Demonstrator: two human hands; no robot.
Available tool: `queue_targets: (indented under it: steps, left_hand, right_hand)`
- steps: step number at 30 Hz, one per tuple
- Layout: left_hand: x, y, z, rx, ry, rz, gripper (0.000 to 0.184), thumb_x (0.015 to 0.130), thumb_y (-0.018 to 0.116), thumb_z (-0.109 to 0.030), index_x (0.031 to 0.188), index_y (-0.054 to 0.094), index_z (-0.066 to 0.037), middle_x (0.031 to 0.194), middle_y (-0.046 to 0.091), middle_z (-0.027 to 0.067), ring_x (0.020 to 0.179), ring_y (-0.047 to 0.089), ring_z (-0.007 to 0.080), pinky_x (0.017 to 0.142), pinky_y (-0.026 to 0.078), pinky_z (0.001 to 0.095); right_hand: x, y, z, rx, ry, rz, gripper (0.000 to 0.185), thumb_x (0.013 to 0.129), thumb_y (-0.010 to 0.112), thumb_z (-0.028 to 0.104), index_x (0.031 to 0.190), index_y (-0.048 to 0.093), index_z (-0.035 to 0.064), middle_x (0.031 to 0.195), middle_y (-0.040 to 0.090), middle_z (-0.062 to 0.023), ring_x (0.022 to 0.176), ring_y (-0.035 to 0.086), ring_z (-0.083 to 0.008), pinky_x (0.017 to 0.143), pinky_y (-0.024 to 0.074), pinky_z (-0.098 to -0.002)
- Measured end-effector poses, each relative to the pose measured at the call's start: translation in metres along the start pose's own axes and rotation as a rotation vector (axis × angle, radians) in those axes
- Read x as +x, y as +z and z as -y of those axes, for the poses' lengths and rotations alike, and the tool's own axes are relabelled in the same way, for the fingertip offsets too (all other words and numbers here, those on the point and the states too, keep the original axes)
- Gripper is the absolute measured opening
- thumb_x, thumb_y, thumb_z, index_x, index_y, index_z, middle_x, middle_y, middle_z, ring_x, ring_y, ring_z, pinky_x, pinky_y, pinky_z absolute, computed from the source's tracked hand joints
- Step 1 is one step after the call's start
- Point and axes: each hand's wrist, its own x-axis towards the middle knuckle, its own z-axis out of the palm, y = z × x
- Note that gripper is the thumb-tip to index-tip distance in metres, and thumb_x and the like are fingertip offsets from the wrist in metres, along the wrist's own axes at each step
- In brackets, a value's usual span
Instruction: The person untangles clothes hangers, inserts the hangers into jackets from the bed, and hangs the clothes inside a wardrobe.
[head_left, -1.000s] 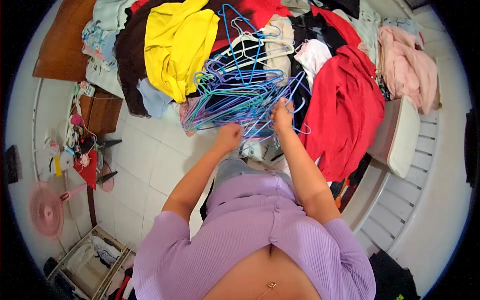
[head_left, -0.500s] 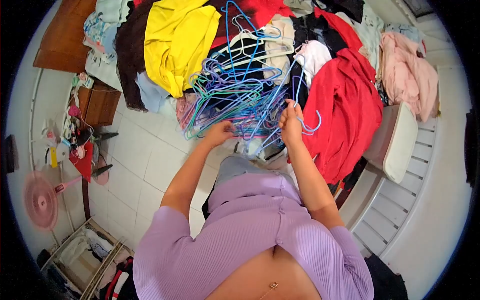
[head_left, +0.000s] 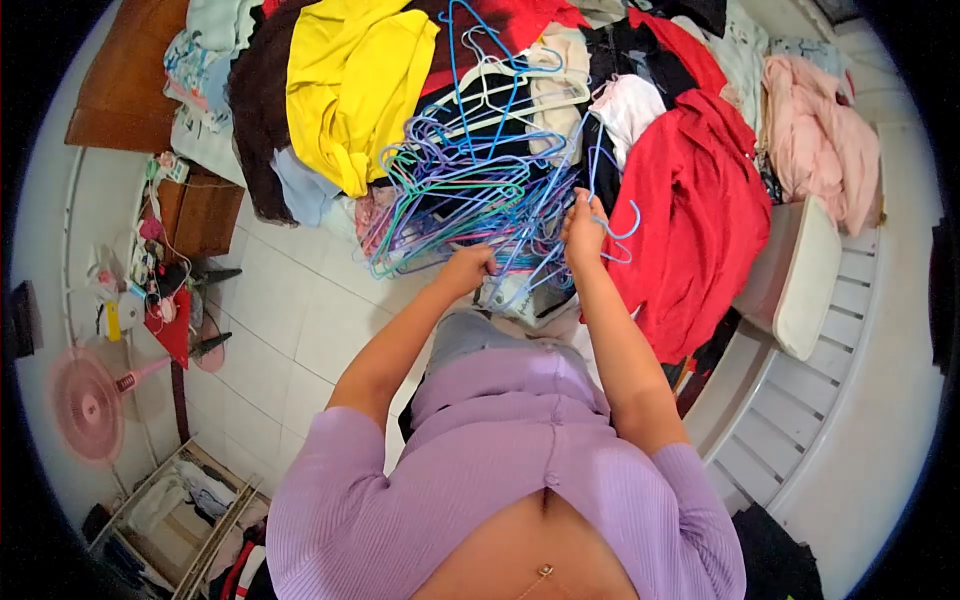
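Observation:
A tangled heap of plastic clothes hangers (head_left: 455, 195), mostly blue, purple and green, lies in front of me on the clothes. My right hand (head_left: 584, 235) is closed around light-blue clothes hangers (head_left: 625, 222) at the heap's right side, and one hook sticks out to the right of it. At the near edge of the heap, my left hand (head_left: 468, 268) has its fingers curled in on the hanger wires; how many they grip is hidden. A white hanger (head_left: 485, 85) and a bright blue hanger (head_left: 455, 60) rest higher up on the pile.
A yellow garment (head_left: 355, 90) lies left of the hangers, a red garment (head_left: 685, 220) on the right. Farther right, a pink garment (head_left: 820, 140) hangs over a white bin (head_left: 800, 290) beside a slatted white frame (head_left: 790, 420). A pink fan (head_left: 88, 405) stands left.
My left hand has moved right along the near edge of the heap, and its fingers have curled in. My right hand has shifted slightly upward with the light-blue hangers.

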Motion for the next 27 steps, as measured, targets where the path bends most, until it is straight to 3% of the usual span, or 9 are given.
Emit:
queue_targets:
  steps: [5,10,13,16,19,21,23,24,27]
  left_hand:
    - [0.002,-0.013,0.010,-0.058,0.007,-0.094,0.014,0.065,0.048,0.012,0.072,0.051,-0.001,0.076,0.055,0.0133,0.073,0.058,0.0313,0.063,0.045,0.0352]
    - [-0.003,-0.020,0.034,-0.018,-0.163,-0.315,0.012,0.068,0.047,0.011,0.073,0.050,0.000,0.075,0.057,0.0134,0.071,0.059,0.0263,0.064,0.045,0.0312]
    - [0.004,-0.022,0.031,0.028,-0.273,-0.274,0.018,0.065,0.048,0.005,0.077,0.057,-0.005,0.075,0.055,0.0120,0.072,0.056,0.0316,0.064,0.043,0.0348]
    - [0.007,-0.017,0.033,-0.106,-0.179,-0.183,0.025,0.069,0.050,0.003,0.088,0.062,-0.010,0.083,0.056,0.0106,0.077,0.056,0.0314,0.067,0.044,0.0352]
    - [0.004,-0.011,0.035,-0.033,-0.163,-0.077,0.028,0.074,0.053,-0.001,0.096,0.063,-0.015,0.090,0.055,0.0092,0.082,0.055,0.0312,0.070,0.043,0.0362]
    - [0.002,-0.005,0.041,-0.040,-0.209,-0.019,0.021,0.077,0.054,-0.004,0.093,0.062,-0.015,0.091,0.055,0.0091,0.083,0.055,0.0316,0.072,0.043,0.0370]
    - [0.001,0.002,0.051,-0.002,-0.099,-0.088,0.023,0.078,0.054,0.003,0.098,0.061,-0.005,0.089,0.053,0.0106,0.080,0.054,0.0280,0.069,0.043,0.0328]
    - [0.001,0.001,0.053,0.003,-0.104,-0.086,0.023,0.078,0.054,0.003,0.098,0.061,-0.005,0.089,0.053,0.0106,0.080,0.054,0.0280,0.069,0.043,0.0328]
    - [0.000,-0.002,0.060,0.004,-0.094,-0.080,0.026,0.078,0.050,0.006,0.099,0.061,-0.005,0.090,0.054,0.0105,0.080,0.054,0.0257,0.070,0.043,0.0314]
  right_hand:
    - [0.011,-0.002,-0.018,-0.073,0.019,-0.094,0.018,0.094,0.048,0.025,0.097,0.054,0.0084,0.055,0.037,0.0048,0.040,0.032,-0.0045,0.034,0.0263,-0.0216]
    - [0.012,-0.008,0.027,0.346,0.106,0.121,0.020,0.095,0.045,0.023,0.109,0.051,0.0082,0.053,0.024,0.0064,0.041,0.021,-0.0036,0.035,0.0156,-0.0196]
    - [0.006,-0.023,0.031,0.446,0.137,0.153,0.021,0.095,0.045,0.025,0.110,0.051,0.0114,0.053,0.025,0.0052,0.042,0.022,-0.0044,0.035,0.0167,-0.0194]
    - [-0.008,-0.032,0.020,0.528,0.154,0.035,0.022,0.095,0.045,0.026,0.111,0.051,0.0127,0.053,0.025,0.0047,0.042,0.023,-0.0049,0.035,0.0179,-0.0192]
    - [-0.010,-0.039,0.005,0.613,0.153,-0.022,0.023,0.094,0.047,0.028,0.112,0.051,0.0137,0.053,0.025,0.0044,0.042,0.023,-0.0053,0.036,0.0188,-0.0192]
    - [-0.009,-0.040,-0.005,0.617,0.151,-0.034,0.023,0.094,0.047,0.028,0.112,0.051,0.0148,0.053,0.026,0.0045,0.042,0.023,-0.0054,0.036,0.0188,-0.0195]
    - [-0.006,-0.036,-0.012,0.604,0.168,-0.039,0.022,0.094,0.047,0.028,0.112,0.051,0.0153,0.053,0.026,0.0046,0.042,0.023,-0.0056,0.036,0.0187,-0.0199]
    - [-0.004,-0.035,-0.016,0.569,0.146,-0.038,0.021,0.096,0.042,0.030,0.109,0.050,0.0143,0.054,0.027,0.0047,0.043,0.025,-0.0054,0.036,0.0206,-0.0196]
    - [0.005,-0.030,-0.027,0.636,0.143,-0.052,0.022,0.095,0.044,0.031,0.108,0.051,0.0148,0.054,0.027,0.0048,0.043,0.025,-0.0055,0.036,0.0208,-0.0199]
